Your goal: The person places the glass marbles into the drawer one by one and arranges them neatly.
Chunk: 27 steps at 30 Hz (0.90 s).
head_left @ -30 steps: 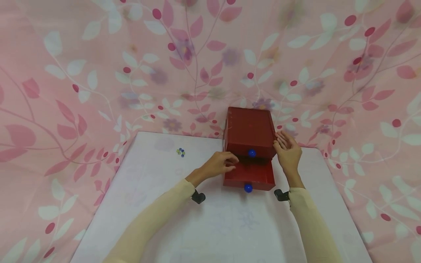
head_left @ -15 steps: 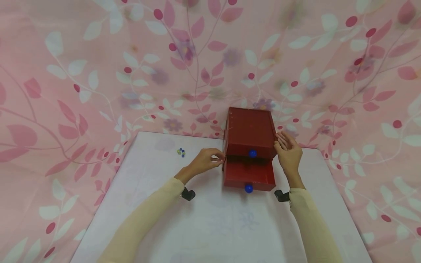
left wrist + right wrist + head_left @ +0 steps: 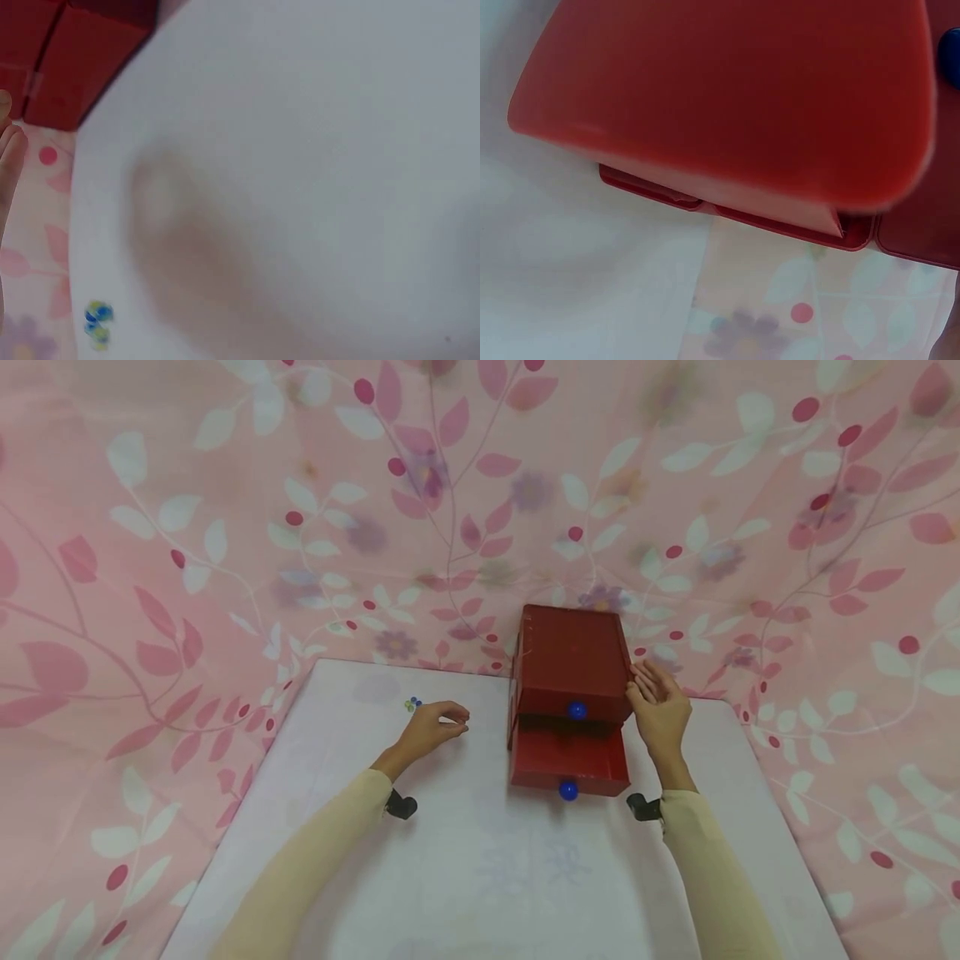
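White counter (image 3: 457, 868): left hand (image 3: 429, 731), fingers loose, empty, has left red cabinet's (image 3: 573, 652) pulled-out drawer (image 3: 536, 779) unobstructed, now nearer marbles (image 3: 414, 701) left of cabinet; right hand's (image 3: 663, 717) extended fingers touch cabinet's right side.

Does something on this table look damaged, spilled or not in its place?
Nothing stands out: the lower drawer is merely pulled open, and the small blue and yellowish marble-like pieces lie grouped together.

A pink fabric backdrop (image 3: 480, 502), printed with white and rose leaves, red berries and purple flowers, encloses the left, far and right sides of a white-topped table (image 3: 465, 868) under diffuse light that casts soft-edged shadows on its surface.
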Each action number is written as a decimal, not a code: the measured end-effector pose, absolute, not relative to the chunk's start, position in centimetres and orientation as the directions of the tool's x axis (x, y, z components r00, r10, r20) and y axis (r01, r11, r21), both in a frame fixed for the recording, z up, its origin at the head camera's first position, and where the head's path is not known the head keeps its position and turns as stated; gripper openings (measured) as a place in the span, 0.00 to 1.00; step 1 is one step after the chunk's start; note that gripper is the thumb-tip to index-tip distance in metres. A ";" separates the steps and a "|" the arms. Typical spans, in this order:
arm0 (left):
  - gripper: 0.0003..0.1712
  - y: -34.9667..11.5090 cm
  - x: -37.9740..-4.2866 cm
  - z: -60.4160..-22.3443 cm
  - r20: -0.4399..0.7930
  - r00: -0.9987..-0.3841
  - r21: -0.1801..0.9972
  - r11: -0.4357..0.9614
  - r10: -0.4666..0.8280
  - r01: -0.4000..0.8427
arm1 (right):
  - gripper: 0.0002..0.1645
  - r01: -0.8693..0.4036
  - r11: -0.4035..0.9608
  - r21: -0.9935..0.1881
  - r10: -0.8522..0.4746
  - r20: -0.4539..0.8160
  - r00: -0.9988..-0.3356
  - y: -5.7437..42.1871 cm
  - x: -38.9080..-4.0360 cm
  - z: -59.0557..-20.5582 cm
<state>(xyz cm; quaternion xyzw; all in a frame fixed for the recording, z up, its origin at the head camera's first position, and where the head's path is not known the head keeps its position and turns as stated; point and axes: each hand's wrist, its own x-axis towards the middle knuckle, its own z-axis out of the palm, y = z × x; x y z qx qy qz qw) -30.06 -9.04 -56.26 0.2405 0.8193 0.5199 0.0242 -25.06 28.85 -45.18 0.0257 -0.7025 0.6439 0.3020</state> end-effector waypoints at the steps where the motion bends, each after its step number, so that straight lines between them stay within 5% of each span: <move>1: 0.14 -9.4 -30.2 -56.6 0.205 -0.892 0.866 0.351 0.403 0.357 | 0.27 -0.427 0.170 -0.888 0.353 0.459 -0.815 28.9 -25.1 -45.2; 12: 0.22 -12.6 -30.6 -59.0 0.212 -0.935 0.824 0.462 0.285 0.328 | 0.27 -0.426 0.168 -0.889 0.344 0.458 -0.819 28.9 -25.1 -45.0; 27: 0.23 -14.5 -30.3 -60.2 0.240 -0.962 0.873 0.405 0.131 0.273 | 0.27 -0.423 0.165 -0.891 0.346 0.454 -0.821 28.9 -25.0 -45.1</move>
